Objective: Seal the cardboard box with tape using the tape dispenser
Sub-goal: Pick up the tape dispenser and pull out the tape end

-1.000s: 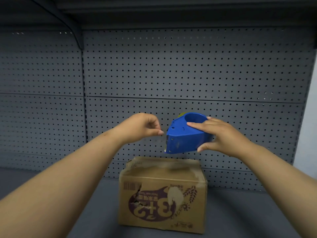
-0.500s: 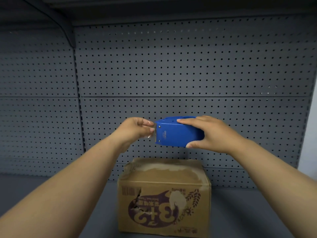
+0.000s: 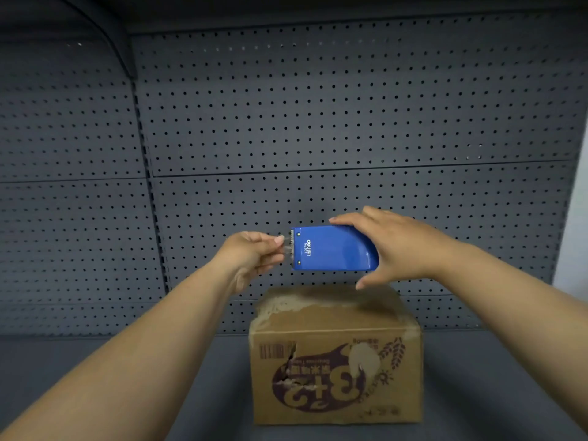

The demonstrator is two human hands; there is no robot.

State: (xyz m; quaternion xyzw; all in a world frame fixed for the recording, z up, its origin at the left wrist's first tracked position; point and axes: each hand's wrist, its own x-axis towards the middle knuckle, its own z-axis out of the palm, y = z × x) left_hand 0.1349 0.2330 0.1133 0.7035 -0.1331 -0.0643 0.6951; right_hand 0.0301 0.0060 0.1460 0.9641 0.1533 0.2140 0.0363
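Two hands above box point(image 3: 334, 351) | right hand point(image 3: 404, 246) fingers wrap dispenser point(image 3: 334, 248) | left hand point(image 3: 254, 254) fingers pinch tape end point(image 3: 287, 248)

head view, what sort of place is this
Probably a shop or stockroom shelving bay: a grey perforated metal back panel fills the wall, a grey shelf carries a worn cardboard box, and another shelf's underside hangs overhead.
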